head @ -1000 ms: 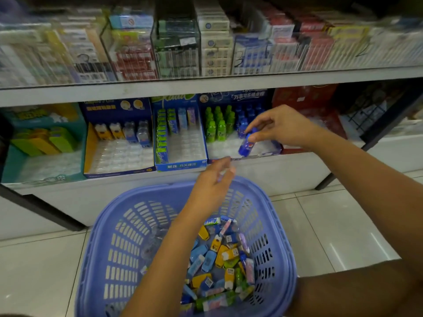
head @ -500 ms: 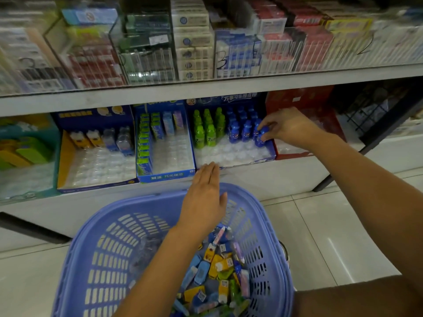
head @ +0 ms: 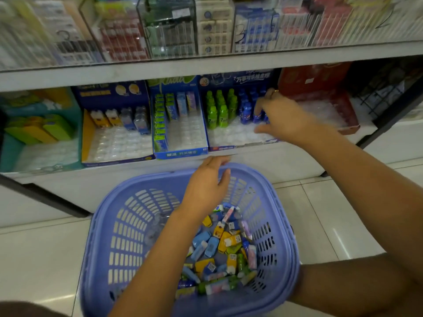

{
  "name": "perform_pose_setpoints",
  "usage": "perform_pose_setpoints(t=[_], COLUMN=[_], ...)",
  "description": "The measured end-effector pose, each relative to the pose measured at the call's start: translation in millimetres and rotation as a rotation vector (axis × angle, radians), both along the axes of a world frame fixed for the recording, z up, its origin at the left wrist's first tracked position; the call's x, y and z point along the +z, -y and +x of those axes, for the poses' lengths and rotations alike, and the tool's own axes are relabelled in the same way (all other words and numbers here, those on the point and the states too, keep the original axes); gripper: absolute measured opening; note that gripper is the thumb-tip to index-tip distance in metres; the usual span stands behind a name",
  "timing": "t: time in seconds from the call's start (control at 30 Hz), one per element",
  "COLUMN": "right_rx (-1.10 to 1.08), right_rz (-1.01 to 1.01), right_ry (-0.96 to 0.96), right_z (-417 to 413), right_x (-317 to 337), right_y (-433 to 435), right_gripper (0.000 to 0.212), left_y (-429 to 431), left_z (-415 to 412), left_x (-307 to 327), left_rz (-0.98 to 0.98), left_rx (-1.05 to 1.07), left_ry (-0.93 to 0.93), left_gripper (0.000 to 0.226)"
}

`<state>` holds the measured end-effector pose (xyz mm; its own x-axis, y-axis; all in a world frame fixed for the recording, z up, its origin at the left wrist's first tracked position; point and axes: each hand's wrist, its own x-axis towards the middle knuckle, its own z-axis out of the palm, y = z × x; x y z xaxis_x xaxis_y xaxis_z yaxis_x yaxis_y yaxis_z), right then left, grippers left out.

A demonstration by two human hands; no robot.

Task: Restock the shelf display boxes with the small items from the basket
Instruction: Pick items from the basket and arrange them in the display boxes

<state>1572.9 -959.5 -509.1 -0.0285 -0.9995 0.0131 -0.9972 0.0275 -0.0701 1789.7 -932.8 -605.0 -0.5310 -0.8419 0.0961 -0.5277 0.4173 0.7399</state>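
The lavender plastic basket with slotted walls stands on the pale glossy tile floor. In the bottom of the basket, toward its right side, lies a heap of small colourful packets and little bottles, yellow, blue, green and pink. Above the far rim of the basket hovers the left hand, palm down. Its fingers are relaxed and a little apart, and they hold nothing. Just beyond the basket, on the low white shelf, stands a blue cardboard display box with small green bottles and small blue bottles in its back rows. The right hand reaches into this box. Its fingers bend down over the blue bottles and the thumb stands apart, but blur hides whether they pinch one. Beyond the basket and to the left stand a second blue box with green packets and a dark blue box with a yellow side wall. Beyond it and to the right stands a red box.
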Motion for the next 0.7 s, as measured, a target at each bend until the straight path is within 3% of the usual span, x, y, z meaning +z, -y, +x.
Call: perform_pose_setpoints(t=[0.07,0.17,0.23,0.37,0.53,0.7], right_rx=[0.075,0.255,0.35,0.422,0.495,0.549], right_rz=[0.18,0.532,0.753,1.109,1.274,1.24], right_ry=[0.085,0.16,0.096,-0.032,-0.247,-0.341], right_z=[30.7,78.4,104.6,126.5,121.8,121.3], right_x=[0.9,-34.1,-78.2,-163.6,-213.1,-234.7], right_y=[-16.5,-46.9,-67.9,-95.9,-115.9,-130.7], right_gripper=[0.034,0.027,0.036,0.053,0.064,0.063], left_y=[-0.6,-4.8,-16.6,-44.6,-49.6,-47.1], left_z=[9.5,29.5,46.5,83.1,109.3,115.0], left_x=[-17.0,-57.7,-86.7,-131.9,-157.6,-170.3], left_rz=[0.103,0.347,0.474,0.524,0.688,0.65], left_rx=[0.006,-0.113,-0.256,-0.534,-0.556,-0.498], left_ry=[0.078,0.504,0.714,1.024,1.007,0.938], left_gripper=[0.026,0.032,0.042,0.054,0.06,0.05])
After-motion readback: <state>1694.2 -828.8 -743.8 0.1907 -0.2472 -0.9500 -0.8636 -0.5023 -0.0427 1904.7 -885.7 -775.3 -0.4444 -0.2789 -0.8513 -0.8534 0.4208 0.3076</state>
